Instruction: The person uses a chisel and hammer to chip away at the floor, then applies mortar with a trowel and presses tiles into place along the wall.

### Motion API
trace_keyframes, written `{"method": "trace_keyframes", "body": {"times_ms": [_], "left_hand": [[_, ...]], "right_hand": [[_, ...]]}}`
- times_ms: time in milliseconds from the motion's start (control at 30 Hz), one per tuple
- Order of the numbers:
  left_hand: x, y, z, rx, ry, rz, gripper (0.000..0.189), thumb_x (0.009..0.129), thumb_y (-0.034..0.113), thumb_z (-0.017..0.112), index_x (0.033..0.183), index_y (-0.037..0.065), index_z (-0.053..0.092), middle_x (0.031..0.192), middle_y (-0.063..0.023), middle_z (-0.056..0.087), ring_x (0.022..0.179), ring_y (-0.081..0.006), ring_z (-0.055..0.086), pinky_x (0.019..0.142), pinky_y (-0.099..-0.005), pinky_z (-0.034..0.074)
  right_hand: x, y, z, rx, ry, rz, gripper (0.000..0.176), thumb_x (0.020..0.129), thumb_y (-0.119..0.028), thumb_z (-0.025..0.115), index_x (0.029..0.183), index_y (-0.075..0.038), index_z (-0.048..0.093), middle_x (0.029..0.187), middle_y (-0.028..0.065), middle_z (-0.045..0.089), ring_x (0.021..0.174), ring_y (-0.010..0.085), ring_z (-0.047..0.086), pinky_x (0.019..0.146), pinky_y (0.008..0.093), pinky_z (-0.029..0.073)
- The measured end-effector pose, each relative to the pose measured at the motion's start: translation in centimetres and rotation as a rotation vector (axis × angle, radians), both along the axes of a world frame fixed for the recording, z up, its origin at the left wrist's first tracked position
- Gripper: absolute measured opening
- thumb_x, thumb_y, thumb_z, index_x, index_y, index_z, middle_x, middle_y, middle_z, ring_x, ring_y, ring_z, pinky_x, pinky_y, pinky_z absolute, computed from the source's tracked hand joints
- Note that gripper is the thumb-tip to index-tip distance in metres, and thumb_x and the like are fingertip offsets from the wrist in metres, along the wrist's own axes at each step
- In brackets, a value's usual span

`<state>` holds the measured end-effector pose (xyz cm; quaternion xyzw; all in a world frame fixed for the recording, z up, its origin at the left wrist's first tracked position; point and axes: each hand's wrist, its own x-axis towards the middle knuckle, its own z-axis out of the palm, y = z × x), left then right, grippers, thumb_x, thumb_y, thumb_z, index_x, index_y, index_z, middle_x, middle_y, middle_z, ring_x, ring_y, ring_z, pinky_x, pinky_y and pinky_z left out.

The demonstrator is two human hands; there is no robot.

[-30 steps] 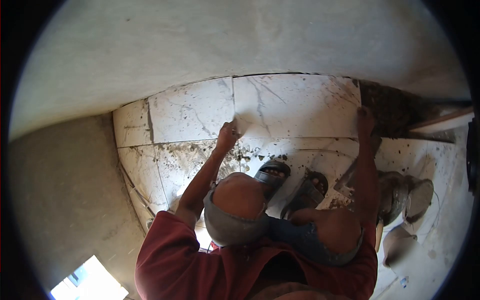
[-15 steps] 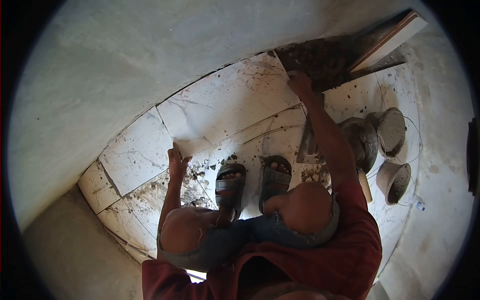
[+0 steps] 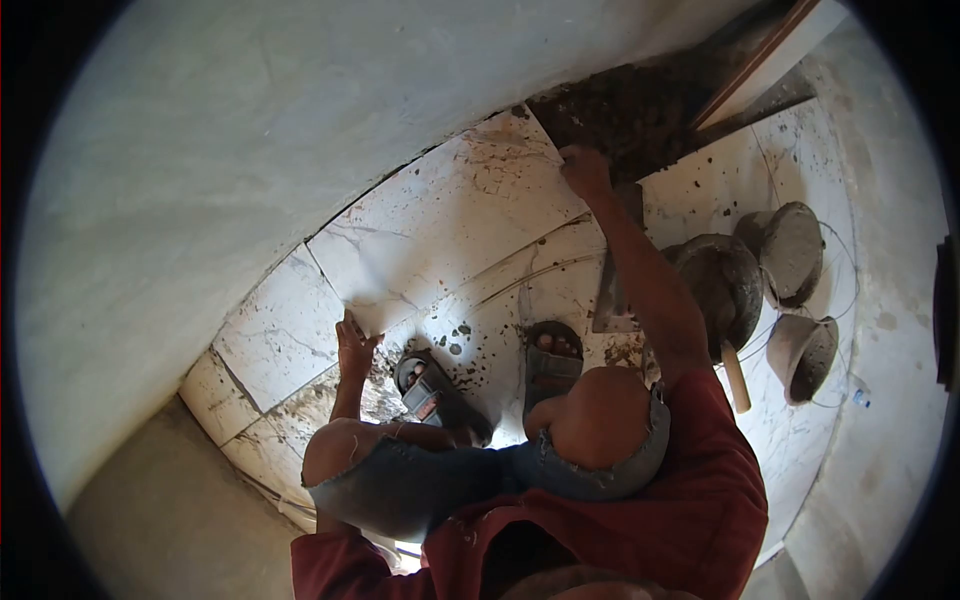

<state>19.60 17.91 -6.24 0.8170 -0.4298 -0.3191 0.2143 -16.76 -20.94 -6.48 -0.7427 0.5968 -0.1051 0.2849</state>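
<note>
The white, grey-veined tile [image 3: 450, 225], flecked with mortar, lies on the floor [image 3: 800, 450] against the wall [image 3: 250, 130]. The left hand [image 3: 352, 345] and right hand [image 3: 585, 170] grasp its opposite corners with curled fingers.

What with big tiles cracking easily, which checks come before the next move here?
1. Left hand grips the tile at its near corner: ok.
2. Right hand grips its far corner: ok.
3. Tile flush with neighbouring tiles: cannot tell.
4. Sandals off the held tile: ok.
5. Mortar bed reaching under the tile: cannot tell, hidden.
6. Pans off the held tile: ok.
</note>
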Motion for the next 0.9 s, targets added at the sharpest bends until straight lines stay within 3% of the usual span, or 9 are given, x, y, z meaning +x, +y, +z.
{"method": "trace_keyframes", "body": {"times_ms": [200,367,400,467,567,767,900], "left_hand": [[-0.5,-0.9,1.4,0.052,0.031,-0.007,0.083,0.068,0.0,0.071,0.134,0.001,0.021,0.11,-0.0155,0.04,0.092,-0.0256,0.055,0.073,-0.0324,0.052],[0.1,-0.1,0.3,-0.03,0.117,0.029,0.082,0.068,0.001,0.071,0.134,0.001,0.022,0.111,-0.0166,0.042,0.091,-0.026,0.056,0.074,-0.0323,0.052],[-0.2,-0.4,0.9,0.002,0.036,0.008,0.083,0.067,0.003,0.073,0.135,0.001,0.024,0.11,-0.0162,0.043,0.091,-0.0252,0.056,0.074,-0.0328,0.051],[-0.1,-0.2,0.7,-0.018,-0.001,0.002,0.084,0.066,0.006,0.075,0.135,0.001,0.025,0.108,-0.0151,0.045,0.092,-0.0247,0.055,0.076,-0.0342,0.051],[0.1,0.1,0.1,-0.064,0.046,0.013,0.085,0.066,0.006,0.075,0.135,0.001,0.026,0.107,-0.0147,0.045,0.091,-0.0246,0.055,0.076,-0.0346,0.05],[0.9,0.1,0.4,-0.054,0.05,-0.042,0.082,0.067,0.013,0.075,0.133,0.001,0.028,0.101,-0.0133,0.046,0.086,-0.0224,0.052,0.072,-0.0332,0.049],[1.0,0.2,0.7,-0.043,-0.024,-0.129,0.083,0.068,0.012,0.076,0.134,0.002,0.026,0.102,-0.0124,0.042,0.083,-0.022,0.051,0.07,-0.0332,0.05]], "right_hand": [[-0.2,0.2,-0.8,-0.01,0.002,0.03,0.03,0.071,-0.013,0.065,0.1,-0.007,0.065,0.091,0.0164,0.065,0.083,0.0309,0.063,0.078,0.0395,0.049],[0.5,-0.3,-0.9,-0.1,0.219,0.139,0.026,0.072,-0.01,0.06,0.097,-0.005,0.065,0.088,0.0186,0.064,0.083,0.0336,0.062,0.077,0.0414,0.05],[0.7,0.0,-0.8,-0.096,0.221,0.145,0.026,0.072,-0.01,0.06,0.097,-0.005,0.065,0.088,0.0186,0.064,0.083,0.0336,0.062,0.077,0.0414,0.05],[1.1,0.7,-0.6,-0.13,0.229,0.133,0.019,0.07,-0.002,0.053,0.088,-0.002,0.06,0.083,0.0203,0.062,0.083,0.0393,0.06,0.075,0.0492,0.048],[1.4,1.8,-0.6,-0.172,0.276,0.137,0.03,0.071,-0.006,0.057,0.1,-0.002,0.061,0.087,0.0221,0.061,0.084,0.0351,0.06,0.077,0.0434,0.049],[-0.6,5.6,-1.0,-0.328,0.111,0.137,0.037,0.073,-0.015,0.06,0.105,0.001,0.056,0.102,0.0233,0.056,0.098,0.0368,0.055,0.085,0.0443,0.045],[-2.1,8.1,-1.9,-0.308,0.138,-0.02,0.041,0.073,-0.021,0.062,0.106,0.002,0.056,0.093,0.0234,0.059,0.095,0.0363,0.056,0.084,0.0429,0.045]]}}
